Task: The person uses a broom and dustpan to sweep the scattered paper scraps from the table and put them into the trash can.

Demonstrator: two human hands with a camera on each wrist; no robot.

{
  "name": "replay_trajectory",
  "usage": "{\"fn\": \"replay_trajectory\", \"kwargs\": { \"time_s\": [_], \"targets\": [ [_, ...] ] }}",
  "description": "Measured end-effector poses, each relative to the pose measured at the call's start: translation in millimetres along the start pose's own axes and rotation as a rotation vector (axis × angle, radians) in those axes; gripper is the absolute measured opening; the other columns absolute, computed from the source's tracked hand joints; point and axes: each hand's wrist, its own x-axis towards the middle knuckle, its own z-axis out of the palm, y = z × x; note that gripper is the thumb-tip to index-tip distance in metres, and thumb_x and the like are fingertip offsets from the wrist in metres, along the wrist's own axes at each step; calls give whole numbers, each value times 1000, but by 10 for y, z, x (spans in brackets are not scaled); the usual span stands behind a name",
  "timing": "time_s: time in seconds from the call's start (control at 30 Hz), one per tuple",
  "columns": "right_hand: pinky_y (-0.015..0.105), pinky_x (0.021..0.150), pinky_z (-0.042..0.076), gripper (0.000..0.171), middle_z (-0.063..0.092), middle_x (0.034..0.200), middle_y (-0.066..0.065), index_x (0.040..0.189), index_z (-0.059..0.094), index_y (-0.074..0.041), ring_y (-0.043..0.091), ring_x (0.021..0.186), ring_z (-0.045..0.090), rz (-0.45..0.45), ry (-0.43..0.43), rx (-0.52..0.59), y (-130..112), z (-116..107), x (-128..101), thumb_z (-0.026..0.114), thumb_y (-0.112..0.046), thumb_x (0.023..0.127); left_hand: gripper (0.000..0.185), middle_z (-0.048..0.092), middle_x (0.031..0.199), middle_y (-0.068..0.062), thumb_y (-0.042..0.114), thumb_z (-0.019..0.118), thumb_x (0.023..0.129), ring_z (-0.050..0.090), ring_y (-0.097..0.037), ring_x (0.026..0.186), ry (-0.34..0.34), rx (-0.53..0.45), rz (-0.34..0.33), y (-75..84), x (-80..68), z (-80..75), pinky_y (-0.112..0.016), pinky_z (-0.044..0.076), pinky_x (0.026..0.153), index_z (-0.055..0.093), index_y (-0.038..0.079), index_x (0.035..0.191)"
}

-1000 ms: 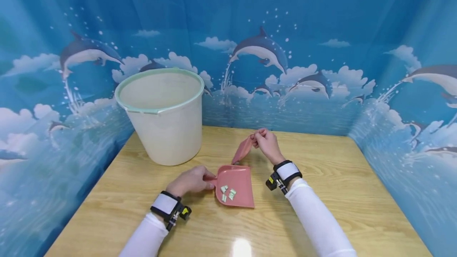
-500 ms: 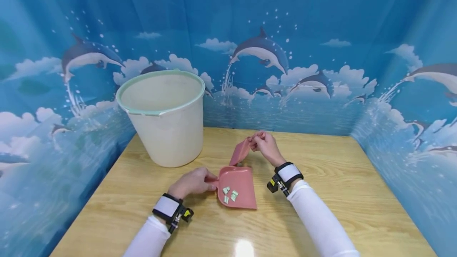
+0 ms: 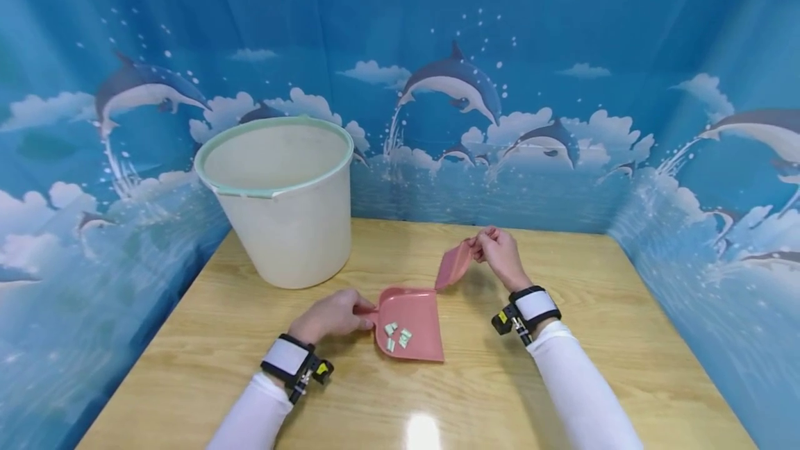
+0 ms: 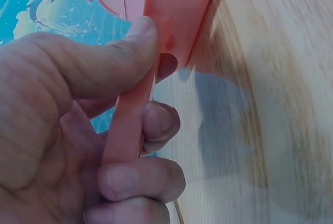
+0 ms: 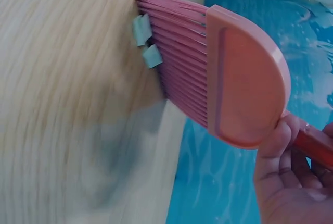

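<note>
Left hand [image 3: 334, 316] grips pink dustpan [image 3: 409, 325] holding paper scraps [image 3: 397, 336]; right hand [image 3: 498, 255] pinches brush [image 3: 454, 266]; bucket [image 3: 278, 200] not yet reached.

Head view high, facing down — wrist views close, sharing dustpan [image 3: 409, 321]

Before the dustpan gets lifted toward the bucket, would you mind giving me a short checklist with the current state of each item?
1. Left hand grips the dustpan handle: ok, fingers and thumb wrap it.
2. Paper scraps lie inside the pan: ok, a few sit near its middle.
3. Any scraps outside the pan: not ok, two show at the bristles in the right wrist view.
4. Right hand holds the brush: ok.
5. Brush clear of the pan: cannot tell, its bristles sit at the pan's far corner.
6. Bucket upright and open: ok.
</note>
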Motion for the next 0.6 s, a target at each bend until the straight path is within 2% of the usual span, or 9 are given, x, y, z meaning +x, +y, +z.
{"fn": "replay_trajectory", "kwargs": {
  "time_s": [0.17, 0.27, 0.37, 0.43, 0.6],
  "targets": [
    [24, 63, 57, 30, 71, 96, 25, 104, 63, 9, 8, 65, 65, -2, 16, 22, -24, -109, -3, 46, -14, 102, 36, 71, 121, -3, 30, 79, 90, 65, -22, 110, 1, 8, -6, 16, -1, -14, -49, 53, 96, 72, 20, 124],
    [26, 69, 60, 26, 70, 110, 29, 109, 60, 9, 8, 72, 68, 2, 8, 73, -28, -97, 9, 48, -14, 103, 35, 71, 121, -4, 29, 79, 90, 65, -22, 110, -2, 1, 1, 14, -3, -19, -49, 52, 96, 73, 20, 123],
    [27, 74, 61, 25, 68, 116, 32, 111, 59, 10, 9, 79, 70, 2, -18, 81, -10, -62, 2, 49, -12, 104, 34, 72, 121, -4, 28, 78, 90, 65, -21, 109, -10, -7, 2, 9, -8, -19, -49, 53, 97, 73, 20, 123],
    [29, 76, 61, 23, 67, 116, 33, 111, 59, 11, 13, 83, 71, 0, -31, 55, -49, -46, -46, 50, -9, 104, 34, 72, 122, -4, 28, 78, 90, 65, -21, 109, -13, -8, 6, 7, -9, -15, -49, 52, 97, 73, 20, 122],
    [31, 73, 62, 19, 70, 104, 30, 105, 62, 9, 14, 78, 71, -41, -2, -29, -36, -71, -149, 53, -8, 101, 34, 72, 123, -4, 28, 78, 90, 65, -22, 112, -13, -6, 7, 14, 1, -10, -50, 52, 98, 73, 20, 123]
  ]
}}
